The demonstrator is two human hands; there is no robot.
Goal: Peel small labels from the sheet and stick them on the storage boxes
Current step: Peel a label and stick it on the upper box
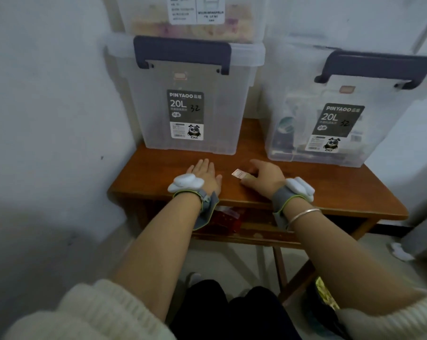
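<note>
- A white-walled corner holds a brown wooden bench (330,192).
- Two clear storage boxes, left box (190,106) and right box (330,123), fill the bench's back edge; a third box (193,18) is stacked on the left one.
- Bare wood runs along the front edge.
- Left hand (205,174) lies flat, fingers straight, near the front edge.
- Right hand (266,176) rests with curled fingers on a small label sheet (238,173) at mid-bench; whether that grip pinches it, I cannot tell.

Dim, soft indoor light; wide-angle view.
Around my table (330,192), edges bow and darken; my sleeves blur below it.
</note>
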